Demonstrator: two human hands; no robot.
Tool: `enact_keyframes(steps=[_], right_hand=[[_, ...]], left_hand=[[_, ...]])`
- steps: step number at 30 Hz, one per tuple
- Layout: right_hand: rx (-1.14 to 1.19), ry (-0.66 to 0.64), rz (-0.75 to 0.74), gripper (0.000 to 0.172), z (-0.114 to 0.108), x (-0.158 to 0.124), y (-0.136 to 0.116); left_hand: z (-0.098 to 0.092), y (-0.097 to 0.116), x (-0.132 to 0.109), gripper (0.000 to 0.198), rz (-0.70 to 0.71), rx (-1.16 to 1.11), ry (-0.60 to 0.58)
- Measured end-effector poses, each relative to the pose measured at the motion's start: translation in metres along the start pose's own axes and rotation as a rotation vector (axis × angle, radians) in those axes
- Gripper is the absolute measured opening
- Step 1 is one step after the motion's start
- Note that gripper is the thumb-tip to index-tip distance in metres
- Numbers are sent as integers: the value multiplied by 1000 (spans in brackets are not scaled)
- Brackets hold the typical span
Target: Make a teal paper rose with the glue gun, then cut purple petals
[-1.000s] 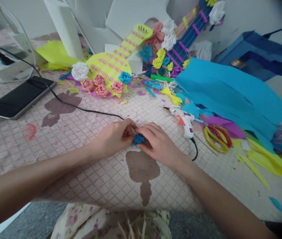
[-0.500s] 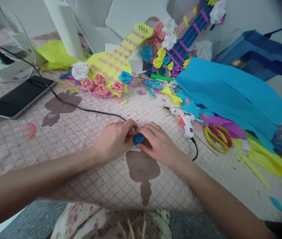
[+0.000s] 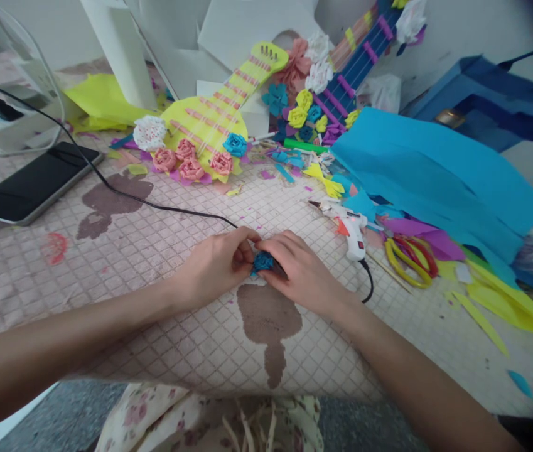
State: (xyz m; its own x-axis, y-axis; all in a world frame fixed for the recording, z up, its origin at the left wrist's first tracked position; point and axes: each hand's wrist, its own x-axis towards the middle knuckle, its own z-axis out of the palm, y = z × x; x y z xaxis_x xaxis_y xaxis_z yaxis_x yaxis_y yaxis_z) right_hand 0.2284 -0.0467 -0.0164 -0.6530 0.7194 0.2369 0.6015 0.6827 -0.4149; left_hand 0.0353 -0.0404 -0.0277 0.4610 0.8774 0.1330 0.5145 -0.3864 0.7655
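A small blue paper flower [image 3: 263, 261] is held low over the quilted tablecloth, between my two hands. My left hand [image 3: 216, 260] pinches its left edge with thumb and fingertips. From the other side my right hand [image 3: 301, 270] closes on it, fingers curled over the top and thumb below. The hands partly cover the flower. A white glue gun [image 3: 355, 235] lies on the cloth to the right of my right hand, its black cord running back under that forearm.
Behind stands a yellow paper guitar [image 3: 209, 125] with paper roses. Scissors [image 3: 410, 262], blue paper sheets [image 3: 436, 169] and scraps lie to the right. At left are a phone [image 3: 33, 182] and a power strip [image 3: 7, 122]; a black cable [image 3: 167, 209] crosses toward my hands.
Both hands stay in nearly the same place on the blue paper flower, with only slight finger movement. The whole view has shifted a little.
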Motion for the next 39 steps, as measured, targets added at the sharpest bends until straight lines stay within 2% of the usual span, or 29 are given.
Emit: enact_keyframes(steps=[8,18,22,25,28,30,34,36,39], right_hand=[[-15,-16,-1,22,0,0,1],[-18,-20,-17,29,-6,-2,3],[50,106,-30,22,-12,-2,3],[65,190,-23,21,-15,-2,1],[111,198,-16,25,-15,-1,-4],[169,178,-9,28,-15,0,-7],[431,172,49,36,-20,0,-7],[559,244,114,36,-25,-1,-3],[551,393,227,22,-31,-4,6]], left_hand=[[-4,1,3,35,10,-45,-13],[-19,-2,5,28,19,-14,8],[-26,0,7,17,44,24,53],[-25,5,9,21,132,50,83],[-21,11,12,13,297,114,73],[-20,12,13,14,357,185,79],[-27,7,15,21,340,312,136],[-34,2,16,23,301,344,157],[-44,-4,17,28,242,368,192]])
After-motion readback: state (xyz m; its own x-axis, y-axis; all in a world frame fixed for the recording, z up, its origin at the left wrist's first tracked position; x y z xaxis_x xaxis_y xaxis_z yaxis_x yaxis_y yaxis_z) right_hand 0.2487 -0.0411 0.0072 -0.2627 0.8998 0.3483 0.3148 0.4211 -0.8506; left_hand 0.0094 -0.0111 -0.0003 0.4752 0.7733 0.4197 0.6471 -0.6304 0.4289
